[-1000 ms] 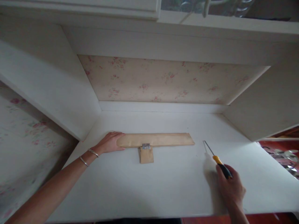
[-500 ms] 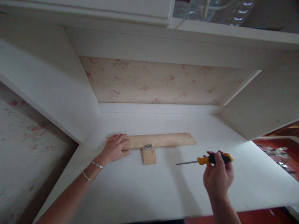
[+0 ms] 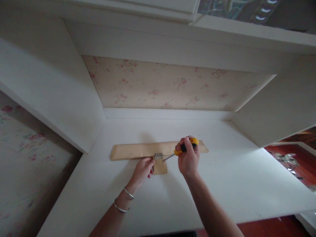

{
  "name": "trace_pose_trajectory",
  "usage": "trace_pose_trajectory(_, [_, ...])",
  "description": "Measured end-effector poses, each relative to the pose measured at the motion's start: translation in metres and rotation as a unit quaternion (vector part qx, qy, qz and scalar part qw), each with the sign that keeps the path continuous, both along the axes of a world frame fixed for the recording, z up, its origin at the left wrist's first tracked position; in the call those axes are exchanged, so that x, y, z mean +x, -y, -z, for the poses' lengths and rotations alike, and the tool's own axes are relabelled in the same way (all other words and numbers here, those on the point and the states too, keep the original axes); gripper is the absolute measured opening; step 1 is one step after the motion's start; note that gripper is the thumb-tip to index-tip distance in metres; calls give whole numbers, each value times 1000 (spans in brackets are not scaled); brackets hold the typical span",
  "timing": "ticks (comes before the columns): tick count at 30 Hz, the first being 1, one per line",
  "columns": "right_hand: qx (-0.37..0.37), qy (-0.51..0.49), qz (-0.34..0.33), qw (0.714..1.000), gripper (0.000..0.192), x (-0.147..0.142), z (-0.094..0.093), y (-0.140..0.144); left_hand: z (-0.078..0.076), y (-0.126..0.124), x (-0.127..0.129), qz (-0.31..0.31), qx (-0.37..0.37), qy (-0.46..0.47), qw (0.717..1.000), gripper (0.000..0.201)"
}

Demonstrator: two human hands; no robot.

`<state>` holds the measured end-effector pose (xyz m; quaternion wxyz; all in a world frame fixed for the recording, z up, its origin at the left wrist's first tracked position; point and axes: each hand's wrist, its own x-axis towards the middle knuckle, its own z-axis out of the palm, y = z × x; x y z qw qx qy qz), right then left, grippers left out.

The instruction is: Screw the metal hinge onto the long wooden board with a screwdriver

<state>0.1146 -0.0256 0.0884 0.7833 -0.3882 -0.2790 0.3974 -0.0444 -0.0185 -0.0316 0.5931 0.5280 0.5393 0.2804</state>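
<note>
A long wooden strip lies flat on the white shelf surface. A small metal hinge joins it to a short wooden piece on the near side. My right hand grips a yellow and black screwdriver, whose metal tip reaches down to the hinge. My left hand rests its fingers against the short piece and the strip's near edge, just left of the hinge. Two thin bracelets circle my left wrist.
The shelf sits in a white alcove with side panels and a floral papered back wall. A white beam spans overhead. Floral wallpaper shows at the left, red floor at the right.
My right hand has carried the screwdriver left to the hinge. My left hand has slid from the strip's left end to beside the hinge.
</note>
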Motion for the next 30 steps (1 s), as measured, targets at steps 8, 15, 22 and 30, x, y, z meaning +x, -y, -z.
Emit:
trace_pose_trajectory(8, [17, 22, -1, 1000, 18, -22, 9, -17, 1, -12, 8, 8, -16, 3, 1000, 30])
trace_pose_trajectory(15, [-1, 72, -6, 997, 18, -32, 20, -24, 1, -14, 10, -4, -19, -10, 1000, 31])
trace_pose_trajectory(22, [-22, 126, -2, 992, 19, -35, 26, -20, 0, -13, 12, -21, -19, -7, 1000, 29])
trace_pose_trajectory(30, [-56, 429, -41, 901, 19, -27, 0, -21, -5, -12, 12, -27, -20, -8, 999, 25])
